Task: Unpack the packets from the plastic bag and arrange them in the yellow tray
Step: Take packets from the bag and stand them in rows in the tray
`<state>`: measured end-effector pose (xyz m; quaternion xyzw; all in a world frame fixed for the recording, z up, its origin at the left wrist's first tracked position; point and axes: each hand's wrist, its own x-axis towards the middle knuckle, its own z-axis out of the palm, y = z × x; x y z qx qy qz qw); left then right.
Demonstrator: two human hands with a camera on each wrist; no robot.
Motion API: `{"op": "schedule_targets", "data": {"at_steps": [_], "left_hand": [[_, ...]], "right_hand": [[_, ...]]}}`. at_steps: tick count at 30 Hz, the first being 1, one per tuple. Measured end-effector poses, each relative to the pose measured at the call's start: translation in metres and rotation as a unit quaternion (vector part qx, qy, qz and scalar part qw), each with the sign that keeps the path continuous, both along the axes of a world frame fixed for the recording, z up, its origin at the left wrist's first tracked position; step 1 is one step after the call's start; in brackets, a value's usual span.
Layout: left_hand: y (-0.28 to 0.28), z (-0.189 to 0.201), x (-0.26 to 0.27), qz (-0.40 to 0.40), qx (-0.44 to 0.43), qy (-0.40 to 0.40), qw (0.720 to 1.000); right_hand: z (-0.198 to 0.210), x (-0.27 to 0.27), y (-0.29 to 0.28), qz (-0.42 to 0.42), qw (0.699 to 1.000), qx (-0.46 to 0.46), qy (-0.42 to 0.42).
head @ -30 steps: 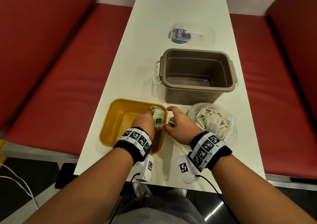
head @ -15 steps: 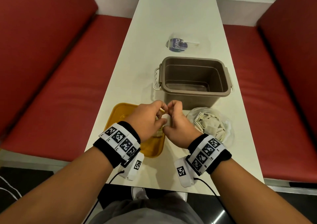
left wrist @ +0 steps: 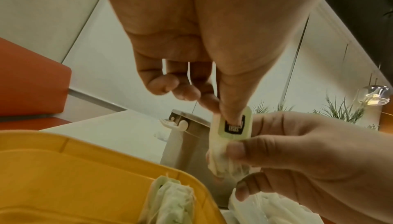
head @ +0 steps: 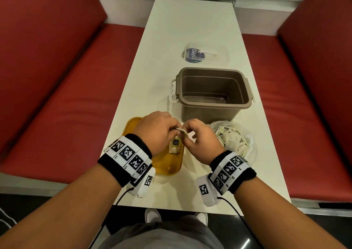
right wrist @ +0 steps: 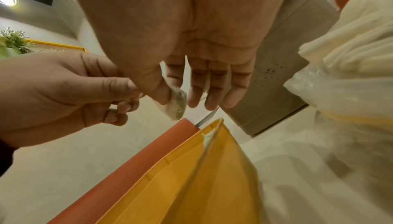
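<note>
— While pinched betw. both hands, where's the packet (head: 181, 131)?
— Centre frame, above yellow tray (head: 131, 123) far-right edge. Left hand (head: 156, 129) fingers on its tag, right hand (head: 200, 140) fingers on its pouch.
— Rest?
— More packets (head: 174, 146) standing in tray; plastic bag (head: 233, 140) w/ others right of it on worktop (head: 190, 29). Brown bin (head: 212, 94) behind.

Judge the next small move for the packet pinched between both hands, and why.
Probably lower the packet, pinched by the left hand and right hand, into the yellow tray beside the stack there; it hangs just above the tray.
</note>
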<state>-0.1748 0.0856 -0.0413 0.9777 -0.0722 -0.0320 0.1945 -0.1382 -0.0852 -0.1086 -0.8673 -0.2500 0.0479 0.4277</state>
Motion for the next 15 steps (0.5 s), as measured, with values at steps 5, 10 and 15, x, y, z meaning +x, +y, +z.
{"op": "schedule_targets", "data": {"at_steps": [5,10,15], "left_hand": [[0.004,0.000,-0.001,0.015,-0.027,-0.024,0.999],[0.008,-0.006,-0.002,0.048,-0.018,0.027,0.998],[0.012,-0.037,-0.006,0.050,0.047,0.147,0.987]], "right_hand": [[-0.003,-0.001,0.003,0.006,1.000,-0.002,-0.031],[-0.006,-0.002,0.002,-0.013,0.997,-0.075,0.017],[-0.012,-0.005,0.001,-0.041,0.976,-0.142,0.160]]}}
